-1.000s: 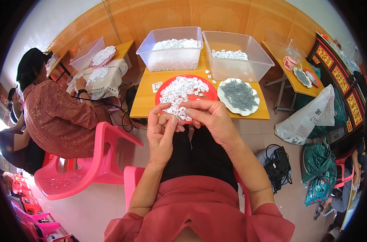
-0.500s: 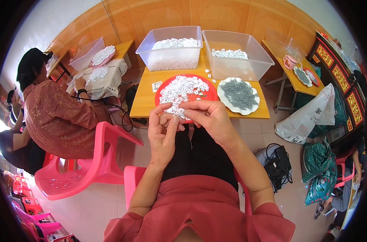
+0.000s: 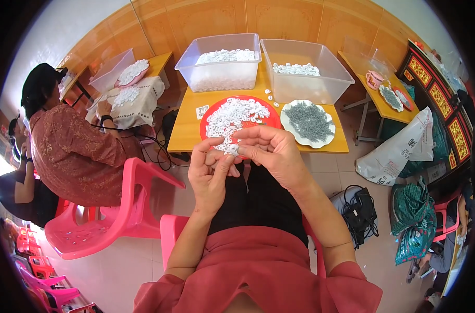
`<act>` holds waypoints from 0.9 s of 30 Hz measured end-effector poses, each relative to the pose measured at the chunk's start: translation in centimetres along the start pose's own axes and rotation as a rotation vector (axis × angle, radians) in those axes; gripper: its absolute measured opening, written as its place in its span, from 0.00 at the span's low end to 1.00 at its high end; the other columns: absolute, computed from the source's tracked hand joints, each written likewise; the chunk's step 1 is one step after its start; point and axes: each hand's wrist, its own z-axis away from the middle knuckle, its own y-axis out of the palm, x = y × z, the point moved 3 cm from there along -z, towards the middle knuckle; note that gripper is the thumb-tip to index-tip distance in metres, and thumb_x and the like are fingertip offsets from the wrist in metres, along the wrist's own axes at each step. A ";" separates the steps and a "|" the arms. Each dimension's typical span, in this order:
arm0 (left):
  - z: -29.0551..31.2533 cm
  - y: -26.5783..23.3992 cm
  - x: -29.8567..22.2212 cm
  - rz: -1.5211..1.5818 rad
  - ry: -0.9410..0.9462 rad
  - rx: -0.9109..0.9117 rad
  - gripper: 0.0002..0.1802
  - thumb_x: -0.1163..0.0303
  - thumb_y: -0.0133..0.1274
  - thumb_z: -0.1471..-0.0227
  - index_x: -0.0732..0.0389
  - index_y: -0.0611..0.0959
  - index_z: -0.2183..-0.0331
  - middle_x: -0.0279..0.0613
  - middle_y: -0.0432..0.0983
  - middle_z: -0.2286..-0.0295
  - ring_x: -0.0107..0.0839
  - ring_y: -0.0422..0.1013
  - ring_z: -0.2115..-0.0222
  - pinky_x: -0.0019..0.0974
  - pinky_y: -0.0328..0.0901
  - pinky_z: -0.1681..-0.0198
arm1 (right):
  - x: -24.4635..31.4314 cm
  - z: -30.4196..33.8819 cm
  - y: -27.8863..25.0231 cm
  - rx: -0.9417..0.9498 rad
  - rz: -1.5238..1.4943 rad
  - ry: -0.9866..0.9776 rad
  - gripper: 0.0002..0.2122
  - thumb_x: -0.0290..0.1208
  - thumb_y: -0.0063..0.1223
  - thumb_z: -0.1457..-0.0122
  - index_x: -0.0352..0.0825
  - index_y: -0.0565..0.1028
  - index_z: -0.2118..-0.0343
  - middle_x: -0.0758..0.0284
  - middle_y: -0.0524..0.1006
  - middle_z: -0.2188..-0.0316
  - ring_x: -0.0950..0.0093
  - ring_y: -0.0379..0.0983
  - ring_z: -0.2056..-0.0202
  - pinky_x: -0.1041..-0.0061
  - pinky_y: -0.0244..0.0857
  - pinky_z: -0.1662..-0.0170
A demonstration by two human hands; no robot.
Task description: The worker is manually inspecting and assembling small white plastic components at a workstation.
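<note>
Over the near rim of a red plate [image 3: 274, 116], my left hand [image 3: 209, 172] and my right hand [image 3: 274, 159] meet with fingers bent. A small white plastic piece [image 3: 234, 149] with a hole sits between their fingertips. The left thumb and fingers are closed on it from one side. My right thumb and forefinger pinch at its other side; whether they also hold a pin is too small to tell. A heap of similar white pieces [image 3: 232, 116] covers much of the plate. Right of it, a scalloped white dish [image 3: 329, 140] holds many small grey metal pins [image 3: 308, 121].
Two clear plastic bins, the left [image 3: 216, 65] and the right [image 3: 310, 89], stand at the table's back with white pieces inside. A few loose pieces [image 3: 269, 97] lie nearby. Left sits a person [image 3: 81, 151] on a pink chair [image 3: 107, 221]. A black bag with cords [image 3: 358, 211] is at right.
Both hands have shifted very slightly, and the right hand's fingers have moved a little at the white piece. The plate, dish and bins look the same.
</note>
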 end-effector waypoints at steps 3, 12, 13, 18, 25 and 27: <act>-0.1 -0.1 0.1 -0.005 0.019 0.032 0.19 0.78 0.55 0.37 0.68 0.72 0.45 0.48 0.83 0.70 0.23 0.74 0.78 0.25 0.70 0.73 | 0.3 0.1 -0.2 0.003 -0.026 0.031 0.15 0.22 0.62 0.38 0.25 0.76 0.49 0.64 0.83 0.64 0.80 0.81 0.63 0.81 0.75 0.57; -0.4 -0.5 0.8 -0.001 -0.106 0.241 0.21 0.66 0.53 0.33 0.72 0.79 0.47 0.49 0.83 0.77 0.29 0.76 0.82 0.25 0.68 0.78 | 0.8 0.5 -0.5 0.035 -0.054 0.070 0.19 0.19 0.65 0.41 0.31 0.69 0.49 0.64 0.83 0.66 0.81 0.79 0.63 0.80 0.71 0.58; -0.3 -0.5 0.9 0.016 -0.098 0.244 0.20 0.66 0.53 0.33 0.72 0.79 0.48 0.48 0.82 0.77 0.29 0.76 0.82 0.25 0.68 0.79 | 0.8 0.5 -0.5 0.035 -0.055 0.071 0.19 0.19 0.65 0.41 0.31 0.69 0.49 0.64 0.83 0.66 0.81 0.79 0.63 0.80 0.71 0.58; 0.4 -0.2 1.3 -0.032 -0.015 0.182 0.20 0.65 0.53 0.33 0.72 0.80 0.49 0.43 0.80 0.80 0.27 0.75 0.84 0.25 0.66 0.81 | 0.4 0.5 -0.4 0.056 -0.110 0.085 0.19 0.19 0.65 0.42 0.33 0.69 0.51 0.63 0.84 0.64 0.82 0.79 0.62 0.81 0.71 0.59; 0.5 -0.2 1.7 0.052 -0.007 0.056 0.19 0.65 0.53 0.32 0.73 0.80 0.49 0.41 0.77 0.76 0.23 0.70 0.86 0.23 0.61 0.84 | -0.9 0.2 0.0 0.063 -0.100 0.135 0.10 0.27 0.63 0.36 0.33 0.77 0.54 0.70 0.82 0.68 0.86 0.75 0.68 0.87 0.64 0.68; 0.4 -0.1 1.6 0.107 -0.001 0.043 0.19 0.66 0.53 0.32 0.73 0.80 0.49 0.42 0.77 0.75 0.23 0.69 0.86 0.23 0.61 0.85 | -1.3 0.2 0.2 0.149 0.023 0.120 0.08 0.32 0.59 0.33 0.32 0.81 0.59 0.75 0.78 0.71 0.88 0.68 0.73 0.87 0.59 0.71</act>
